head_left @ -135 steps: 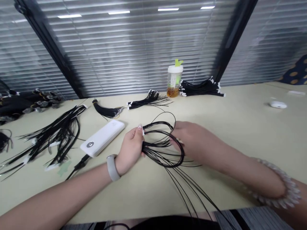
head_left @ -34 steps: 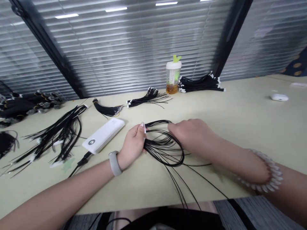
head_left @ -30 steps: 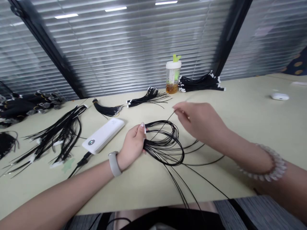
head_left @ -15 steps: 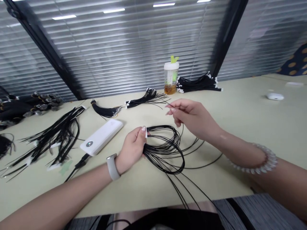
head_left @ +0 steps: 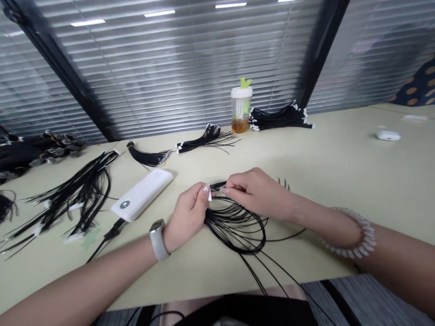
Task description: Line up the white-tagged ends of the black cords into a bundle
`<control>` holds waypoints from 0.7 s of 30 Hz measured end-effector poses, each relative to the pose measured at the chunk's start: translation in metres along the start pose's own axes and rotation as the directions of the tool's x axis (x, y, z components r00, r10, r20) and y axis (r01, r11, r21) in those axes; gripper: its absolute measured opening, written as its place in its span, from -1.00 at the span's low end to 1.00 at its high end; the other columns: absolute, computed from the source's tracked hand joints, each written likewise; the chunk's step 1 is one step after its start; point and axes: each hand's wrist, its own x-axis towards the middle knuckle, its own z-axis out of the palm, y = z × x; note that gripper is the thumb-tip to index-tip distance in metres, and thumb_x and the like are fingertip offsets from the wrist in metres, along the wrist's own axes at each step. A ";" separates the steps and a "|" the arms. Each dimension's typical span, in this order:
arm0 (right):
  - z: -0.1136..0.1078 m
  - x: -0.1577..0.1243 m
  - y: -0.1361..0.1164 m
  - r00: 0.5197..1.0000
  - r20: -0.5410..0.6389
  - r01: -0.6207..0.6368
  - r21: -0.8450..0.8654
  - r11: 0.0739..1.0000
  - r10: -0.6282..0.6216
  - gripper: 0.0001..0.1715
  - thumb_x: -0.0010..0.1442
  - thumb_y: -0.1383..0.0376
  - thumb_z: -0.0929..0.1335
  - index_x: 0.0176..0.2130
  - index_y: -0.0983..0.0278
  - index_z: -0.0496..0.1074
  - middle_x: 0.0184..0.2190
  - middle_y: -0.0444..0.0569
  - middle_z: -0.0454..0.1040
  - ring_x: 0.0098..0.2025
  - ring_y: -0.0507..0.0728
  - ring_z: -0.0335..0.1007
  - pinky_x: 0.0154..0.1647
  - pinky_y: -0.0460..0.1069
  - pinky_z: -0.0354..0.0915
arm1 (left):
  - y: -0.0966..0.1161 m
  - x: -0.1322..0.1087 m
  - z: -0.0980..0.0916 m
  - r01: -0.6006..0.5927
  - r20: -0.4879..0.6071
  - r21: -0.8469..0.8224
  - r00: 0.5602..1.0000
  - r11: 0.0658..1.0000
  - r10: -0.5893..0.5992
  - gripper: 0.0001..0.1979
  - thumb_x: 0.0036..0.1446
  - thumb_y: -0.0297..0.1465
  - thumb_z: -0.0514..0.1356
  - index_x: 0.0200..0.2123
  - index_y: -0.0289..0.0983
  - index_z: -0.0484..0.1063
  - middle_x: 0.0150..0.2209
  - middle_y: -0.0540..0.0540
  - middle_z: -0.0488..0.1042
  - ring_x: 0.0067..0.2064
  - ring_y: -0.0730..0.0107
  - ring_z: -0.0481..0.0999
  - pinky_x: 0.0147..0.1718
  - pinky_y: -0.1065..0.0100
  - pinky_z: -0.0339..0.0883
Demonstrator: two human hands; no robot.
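Note:
My left hand [head_left: 188, 217] grips a bundle of thin black wires [head_left: 238, 233] near its white-tagged ends, and the loose loops hang out to the right across the table. My right hand [head_left: 254, 192] sits just beside the left, its thumb and fingertips pinched together at the top strands of the bundle. One black wire appears to be held in that pinch, though the fingers hide its end. A small white tag [head_left: 210, 192] shows at my left fingertips. A white power bank [head_left: 141, 194] lies just left of my left hand.
On the cream table lie several more black wire bundles, the largest [head_left: 71, 192] at left, plus a dark heap with metal ends [head_left: 41, 149]. A lidded drink bottle [head_left: 241, 111] stands against the window blinds. A small white round object [head_left: 387, 135] lies far right.
My right hand has moved down and left from above the loops to the top of the bundle, next to my left fingers. The left hand has stayed in place, and the wire loops have shifted slightly.

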 end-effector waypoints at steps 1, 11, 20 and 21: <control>-0.001 0.000 -0.001 1.000 0.022 -0.003 0.013 1.000 0.003 -0.67 0.16 0.29 0.25 -0.60 0.31 0.23 -0.71 -0.24 0.14 -0.63 -0.08 -0.01 -0.58 -0.11 -0.09 | 0.000 0.000 0.000 -0.002 0.003 -0.001 1.000 1.000 0.002 -0.66 0.24 -0.26 -0.08 -0.55 -0.26 0.16 -0.59 0.06 0.17 -0.52 0.48 0.17 -0.51 0.45 0.10; -0.001 0.000 0.002 0.996 0.081 -0.040 0.165 0.985 0.027 -0.67 0.17 0.26 0.22 -0.59 0.31 0.21 -0.67 -0.23 0.13 -0.59 -0.07 0.01 -0.56 -0.12 -0.05 | -0.001 -0.003 0.000 0.015 0.007 -0.042 1.000 0.999 -0.014 -0.66 0.24 -0.23 -0.07 -0.55 -0.25 0.15 -0.58 0.06 0.16 -0.52 0.47 0.14 -0.53 0.45 0.06; -0.004 0.000 0.001 0.989 0.146 -0.043 0.172 0.984 0.018 -0.73 0.15 0.29 0.22 -0.55 0.31 0.27 -0.67 -0.23 0.15 -0.60 -0.08 0.02 -0.59 -0.13 -0.04 | 0.001 -0.003 -0.001 0.000 0.023 -0.054 1.000 0.999 0.001 -0.68 0.24 -0.28 -0.07 -0.54 -0.26 0.19 -0.59 0.07 0.18 -0.54 0.49 0.15 -0.54 0.45 0.06; -0.005 -0.001 0.000 0.989 0.149 -0.045 0.174 0.984 0.019 -0.74 0.14 0.31 0.22 -0.54 0.31 0.28 -0.67 -0.23 0.15 -0.60 -0.08 0.03 -0.59 -0.14 -0.04 | 0.001 -0.003 -0.001 -0.001 0.020 -0.050 1.000 0.999 0.002 -0.68 0.25 -0.29 -0.07 -0.54 -0.27 0.20 -0.59 0.06 0.18 -0.54 0.49 0.15 -0.55 0.45 0.06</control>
